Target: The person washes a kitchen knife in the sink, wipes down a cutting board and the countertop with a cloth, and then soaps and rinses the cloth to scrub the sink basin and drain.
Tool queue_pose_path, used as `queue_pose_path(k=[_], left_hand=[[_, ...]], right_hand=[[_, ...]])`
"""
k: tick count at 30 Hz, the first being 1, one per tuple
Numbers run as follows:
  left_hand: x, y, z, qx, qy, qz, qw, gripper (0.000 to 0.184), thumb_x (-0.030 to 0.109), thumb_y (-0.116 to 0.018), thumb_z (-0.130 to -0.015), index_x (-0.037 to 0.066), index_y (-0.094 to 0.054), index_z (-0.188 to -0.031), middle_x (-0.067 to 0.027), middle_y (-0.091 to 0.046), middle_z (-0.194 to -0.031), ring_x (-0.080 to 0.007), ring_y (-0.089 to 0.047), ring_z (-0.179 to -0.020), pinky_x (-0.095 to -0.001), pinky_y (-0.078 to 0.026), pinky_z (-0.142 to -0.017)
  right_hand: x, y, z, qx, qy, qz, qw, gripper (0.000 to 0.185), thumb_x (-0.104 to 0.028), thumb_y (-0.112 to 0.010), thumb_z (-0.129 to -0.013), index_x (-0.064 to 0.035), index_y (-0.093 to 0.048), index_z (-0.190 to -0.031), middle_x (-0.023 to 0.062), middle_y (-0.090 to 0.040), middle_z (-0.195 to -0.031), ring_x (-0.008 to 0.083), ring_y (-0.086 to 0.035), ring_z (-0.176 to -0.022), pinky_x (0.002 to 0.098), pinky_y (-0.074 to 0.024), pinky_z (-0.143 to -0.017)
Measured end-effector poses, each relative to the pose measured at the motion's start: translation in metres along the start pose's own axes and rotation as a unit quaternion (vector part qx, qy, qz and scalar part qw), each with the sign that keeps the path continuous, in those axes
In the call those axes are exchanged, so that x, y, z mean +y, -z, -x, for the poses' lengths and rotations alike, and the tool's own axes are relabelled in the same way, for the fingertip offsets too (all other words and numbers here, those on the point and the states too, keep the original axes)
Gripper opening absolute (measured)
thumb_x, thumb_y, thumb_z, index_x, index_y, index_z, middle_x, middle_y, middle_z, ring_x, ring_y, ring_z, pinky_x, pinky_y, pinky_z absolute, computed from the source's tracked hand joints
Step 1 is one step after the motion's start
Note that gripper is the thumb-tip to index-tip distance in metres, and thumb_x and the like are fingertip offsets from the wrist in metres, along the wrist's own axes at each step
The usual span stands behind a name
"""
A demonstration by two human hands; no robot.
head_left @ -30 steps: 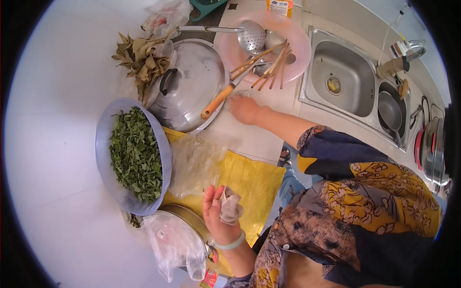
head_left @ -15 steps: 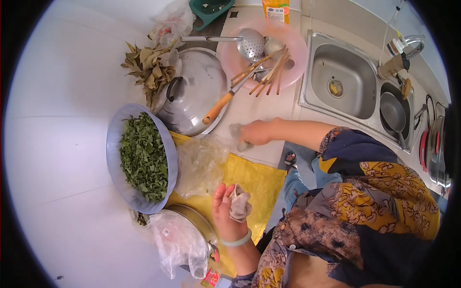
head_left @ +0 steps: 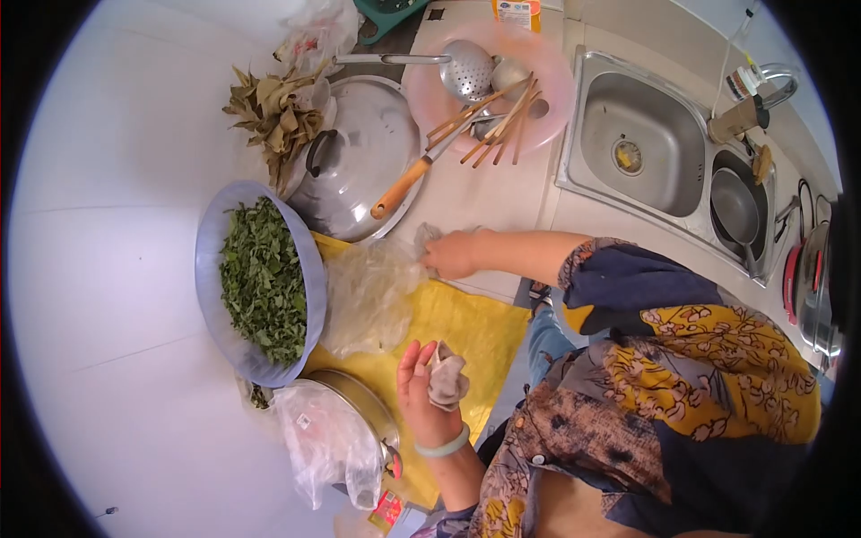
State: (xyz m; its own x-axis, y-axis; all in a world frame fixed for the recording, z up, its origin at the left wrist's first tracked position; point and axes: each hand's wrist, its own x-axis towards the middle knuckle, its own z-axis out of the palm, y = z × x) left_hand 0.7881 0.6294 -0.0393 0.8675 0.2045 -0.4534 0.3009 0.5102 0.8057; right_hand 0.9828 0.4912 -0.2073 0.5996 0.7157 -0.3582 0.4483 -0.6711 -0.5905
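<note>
My right hand [head_left: 453, 255] presses a crumpled grey cloth [head_left: 427, 235] onto the pale countertop [head_left: 489, 202], beside a clear plastic bag [head_left: 368, 309]. Its fingers are closed over the cloth. My left hand [head_left: 423, 394], with a pale bangle at the wrist, is raised over a yellow sheet [head_left: 475, 332]. A second bunched greyish cloth [head_left: 447, 378] is held in that palm, partly hidden by the thumb and fingers.
Chopped greens fill a blue bowl [head_left: 206, 287] by the wall. A lidded pan [head_left: 368, 134], dried leaves [head_left: 282, 117] and a pink basin [head_left: 560, 72] with chopsticks and a skimmer stand farther along. A steel sink [head_left: 646, 134] adjoins the counter. A pot [head_left: 359, 399] sits under a plastic bag.
My right hand has slid the cloth slightly left across the counter, towards the lidded pan and clear bag. My left hand stays nearly in place. The camera view has shifted a little.
</note>
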Motion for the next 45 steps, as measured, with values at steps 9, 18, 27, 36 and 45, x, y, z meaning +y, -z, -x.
queue_pose_path(k=[9,18,27,36,45], left_hand=[[-0.004,-0.023,-0.016,-0.002,0.016,-0.004,1.000,0.035,0.012,-0.049,-0.094,-0.004,-0.046,-0.125,-0.0178,-0.062,-0.114,-0.0237,-0.061,-0.103,-0.0339,-0.051,-0.087],[-0.010,-0.019,-0.021,-0.015,0.027,0.013,0.999,0.034,0.010,-0.052,-0.093,-0.003,-0.049,-0.124,-0.0174,-0.064,-0.111,-0.0243,-0.062,-0.102,-0.0351,-0.051,-0.089],[-0.005,-0.003,-0.027,-0.028,0.072,0.010,0.997,0.032,0.008,-0.053,-0.094,-0.002,-0.052,-0.124,-0.0159,-0.063,-0.114,-0.0247,-0.063,-0.101,-0.0349,-0.054,-0.085],[-0.009,0.031,-0.011,-0.056,0.095,0.082,0.990,0.032,0.010,-0.056,-0.094,-0.001,-0.051,-0.125,-0.0148,-0.063,-0.114,-0.0234,-0.064,-0.101,-0.0351,-0.054,-0.086],[-0.023,0.056,-0.014,-0.061,0.048,0.128,0.989,0.034,0.013,-0.056,-0.095,0.001,-0.050,-0.126,-0.0144,-0.062,-0.116,-0.0226,-0.065,-0.097,-0.0336,-0.055,-0.082]], right_hand=[[0.012,0.005,0.082,-0.110,0.052,0.048,0.991,0.031,-0.016,-0.052,-0.087,-0.0156,-0.063,-0.116,0.0146,-0.060,-0.117,0.0326,-0.059,-0.109,0.0454,-0.0505,-0.085],[0.115,0.106,0.254,-0.160,-0.187,0.183,0.952,0.030,-0.009,-0.062,-0.079,-0.0105,-0.067,-0.108,0.0159,-0.061,-0.113,0.0331,-0.063,-0.099,0.0445,-0.0531,-0.078],[0.037,0.072,0.182,0.154,-0.002,0.107,0.982,0.033,-0.003,-0.056,-0.076,-0.0131,-0.068,-0.105,0.0164,-0.057,-0.100,0.0348,-0.060,-0.097,0.0461,-0.0498,-0.080],[-0.032,0.028,0.024,0.087,-0.127,0.052,0.987,0.031,-0.007,-0.054,-0.083,-0.0132,-0.062,-0.112,0.0175,-0.051,-0.116,0.0354,-0.054,-0.107,0.0446,-0.0458,-0.091],[-0.001,0.031,0.081,0.016,-0.134,0.132,0.982,0.028,-0.008,-0.061,-0.080,-0.0157,-0.060,-0.107,0.0168,-0.051,-0.113,0.0350,-0.052,-0.110,0.0433,-0.0457,-0.090]])
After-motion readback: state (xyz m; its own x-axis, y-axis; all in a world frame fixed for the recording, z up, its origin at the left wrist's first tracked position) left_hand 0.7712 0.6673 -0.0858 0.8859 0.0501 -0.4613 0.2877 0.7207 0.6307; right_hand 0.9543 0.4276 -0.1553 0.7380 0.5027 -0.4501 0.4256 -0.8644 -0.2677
